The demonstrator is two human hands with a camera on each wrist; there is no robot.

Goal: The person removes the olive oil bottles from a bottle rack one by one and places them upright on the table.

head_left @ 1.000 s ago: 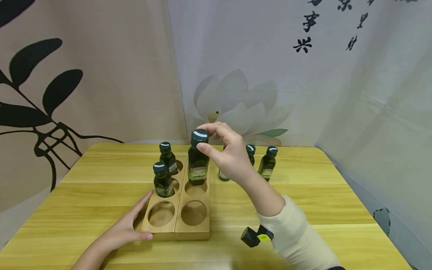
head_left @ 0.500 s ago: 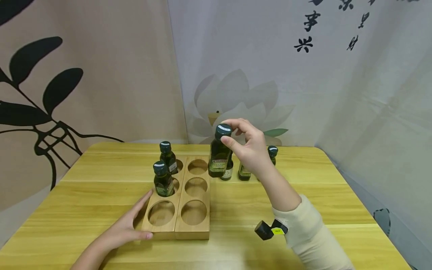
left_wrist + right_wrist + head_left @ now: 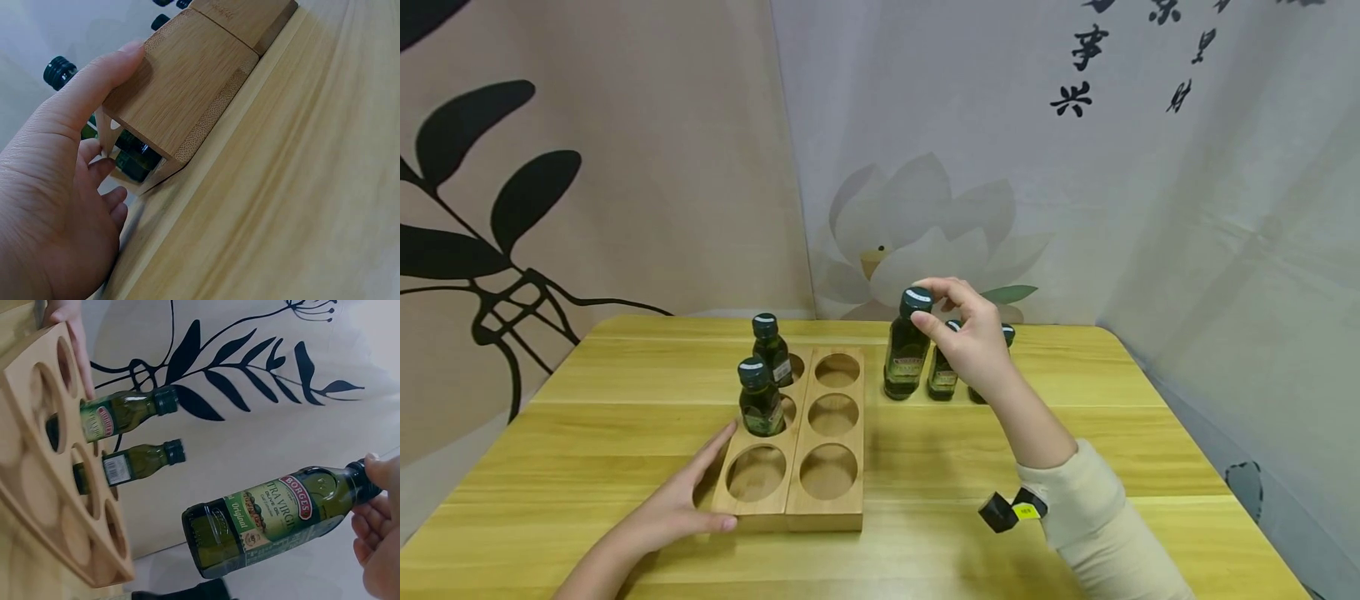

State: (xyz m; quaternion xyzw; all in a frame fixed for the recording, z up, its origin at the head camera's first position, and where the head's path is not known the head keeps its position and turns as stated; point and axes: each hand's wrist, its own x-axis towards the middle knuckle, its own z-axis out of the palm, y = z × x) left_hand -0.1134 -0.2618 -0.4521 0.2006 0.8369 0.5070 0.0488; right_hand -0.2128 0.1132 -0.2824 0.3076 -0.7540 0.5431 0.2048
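Observation:
My right hand (image 3: 973,342) pinches a small dark green olive oil bottle (image 3: 907,354) by its cap, upright, just right of the wooden bottle rack (image 3: 826,522). The right wrist view shows the bottle's Borges label (image 3: 269,512); whether its base touches the table, I cannot tell. At the rack's near left corner is my left hand (image 3: 681,504), thumb on the front face and fingers along the left side. Two more bottles stand in the rack's left column, one in the back hole (image 3: 772,350) and one in the middle hole (image 3: 762,400). The other holes hold no bottles.
Right of the held bottle stands another olive oil bottle (image 3: 942,375). A further bottle (image 3: 1007,333) is mostly hidden behind my right hand. A dark-capped bottle (image 3: 215,589) shows at the right wrist view's bottom edge. Behind the wooden table (image 3: 1075,533) hangs a printed curtain (image 3: 700,167).
My right hand has carried the bottle rightward from above the rack's right column to beyond its right side, then lowered it slightly. My left hand stays at the rack.

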